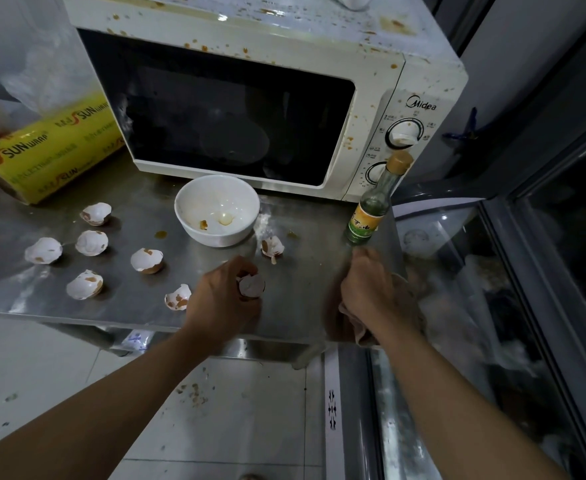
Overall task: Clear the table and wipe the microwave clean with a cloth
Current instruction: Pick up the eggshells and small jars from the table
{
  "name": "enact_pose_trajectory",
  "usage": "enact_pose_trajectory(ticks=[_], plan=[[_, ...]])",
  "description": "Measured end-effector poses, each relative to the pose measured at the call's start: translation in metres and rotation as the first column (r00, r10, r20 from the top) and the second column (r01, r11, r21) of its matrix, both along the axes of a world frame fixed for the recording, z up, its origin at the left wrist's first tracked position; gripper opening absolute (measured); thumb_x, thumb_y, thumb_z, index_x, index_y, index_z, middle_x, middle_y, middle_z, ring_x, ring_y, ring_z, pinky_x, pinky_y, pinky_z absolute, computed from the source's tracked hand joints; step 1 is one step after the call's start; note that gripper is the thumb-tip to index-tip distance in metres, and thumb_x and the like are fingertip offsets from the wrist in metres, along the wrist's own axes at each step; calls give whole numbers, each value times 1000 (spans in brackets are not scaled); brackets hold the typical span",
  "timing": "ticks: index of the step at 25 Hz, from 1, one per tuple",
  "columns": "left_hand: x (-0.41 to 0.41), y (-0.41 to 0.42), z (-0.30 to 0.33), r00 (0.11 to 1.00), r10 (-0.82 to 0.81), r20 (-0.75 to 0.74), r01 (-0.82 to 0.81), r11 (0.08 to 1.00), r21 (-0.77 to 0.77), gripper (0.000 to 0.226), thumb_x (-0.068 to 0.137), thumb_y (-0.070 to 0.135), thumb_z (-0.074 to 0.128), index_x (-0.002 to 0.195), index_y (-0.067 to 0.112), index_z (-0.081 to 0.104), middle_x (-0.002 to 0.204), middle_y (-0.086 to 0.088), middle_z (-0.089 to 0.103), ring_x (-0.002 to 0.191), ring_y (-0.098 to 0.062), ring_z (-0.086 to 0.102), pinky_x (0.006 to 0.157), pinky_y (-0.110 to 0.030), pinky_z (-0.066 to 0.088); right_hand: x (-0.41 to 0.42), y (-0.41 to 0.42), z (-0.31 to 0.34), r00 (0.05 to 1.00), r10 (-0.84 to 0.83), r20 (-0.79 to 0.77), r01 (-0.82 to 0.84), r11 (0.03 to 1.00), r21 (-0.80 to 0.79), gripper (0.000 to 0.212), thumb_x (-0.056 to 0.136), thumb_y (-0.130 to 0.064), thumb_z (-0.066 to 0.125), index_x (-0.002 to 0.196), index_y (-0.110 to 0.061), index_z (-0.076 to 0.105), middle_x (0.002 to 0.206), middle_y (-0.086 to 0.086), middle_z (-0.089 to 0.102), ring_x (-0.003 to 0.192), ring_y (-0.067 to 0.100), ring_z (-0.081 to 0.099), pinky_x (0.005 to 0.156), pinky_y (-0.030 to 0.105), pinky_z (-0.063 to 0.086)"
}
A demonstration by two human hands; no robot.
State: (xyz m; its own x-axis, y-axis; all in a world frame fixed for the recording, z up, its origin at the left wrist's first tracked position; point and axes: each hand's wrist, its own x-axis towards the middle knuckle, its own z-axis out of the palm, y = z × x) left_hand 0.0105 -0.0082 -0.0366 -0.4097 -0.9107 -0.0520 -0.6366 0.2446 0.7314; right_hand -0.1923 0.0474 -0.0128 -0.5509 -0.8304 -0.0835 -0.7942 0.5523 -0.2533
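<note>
Seven broken eggshells litter the steel table (pixel 139 188) before a sauce-spattered microwave (pixel 250 98), one more, a cracked eggshell (pixel 251 285), pinched in the curled fingers of my left hand (pixel 222 299). My right hand (pixel 371 289) presses down on a brown cloth (pixel 357 327) at the table's right edge, fingers bent over it; whether they clamp it I cannot tell. A white bowl (pixel 217 209) and a green bottle (pixel 371 206) stand just in front of the microwave.
</note>
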Motion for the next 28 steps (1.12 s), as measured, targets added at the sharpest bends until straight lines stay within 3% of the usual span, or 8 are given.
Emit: enact_pose_trajectory(ticks=[4,7,9,12,16,19,24,28], plan=[[8,8,-2,1000,27,-11,-27,999,-40,34,71,12,76,102,17,61,93,6,61,86,-18,62,73,-38,56,5,5,-3,994,81,-74,-62,970,235,34,90,-16,50,121,-3,47,122,14,54,110,29,51,96,37,37],[13,14,-5,999,40,-18,-41,998,-50,35,71,13,77,102,18,61,95,3,65,87,-17,63,74,-37,57,42,20,-9,961,251,-113,-212,938,274,44,91,-18,48,131,-1,37,128,16,50,114,29,48,101,38,34],[18,19,-4,999,45,-26,-46,997,-54,35,72,12,77,103,17,61,98,0,66,88,-17,64,76,-37,57,60,29,-8,939,334,-82,-308,923,231,41,92,-15,46,130,-2,36,126,15,52,115,29,48,102,38,34],[25,27,-4,998,52,-38,-55,994,-89,35,71,12,77,103,14,61,98,-2,68,87,-18,64,75,-36,58,53,22,1,971,230,67,-235,969,74,37,92,-9,48,129,-7,40,121,13,58,112,29,53,94,38,45],[34,38,-6,998,34,-43,-38,994,-105,37,72,11,77,106,13,61,99,0,67,84,-10,60,71,-19,53,28,6,-3,967,208,147,-222,971,86,51,94,-5,42,143,-5,27,146,15,36,134,28,34,110,34,28],[46,48,-10,998,51,-39,-53,998,-42,34,73,14,77,102,17,60,97,4,64,85,-11,59,73,-26,55,45,18,-9,944,303,132,-319,940,118,57,93,-2,40,146,-4,21,155,11,22,143,23,21,116,29,15],[64,71,-16,999,47,-25,-45,997,58,34,73,23,77,100,22,58,90,10,58,86,-13,61,76,-34,57,93,54,-17,911,400,104,-408,910,71,64,87,1,48,145,-6,22,153,10,25,141,23,25,113,30,22],[72,81,-33,1000,2,-15,-1,997,82,34,71,21,78,99,18,60,93,6,64,86,-13,62,77,-32,56,111,66,-14,896,363,255,-374,927,-4,62,87,6,43,145,-10,26,147,12,37,134,25,36,110,30,26]])
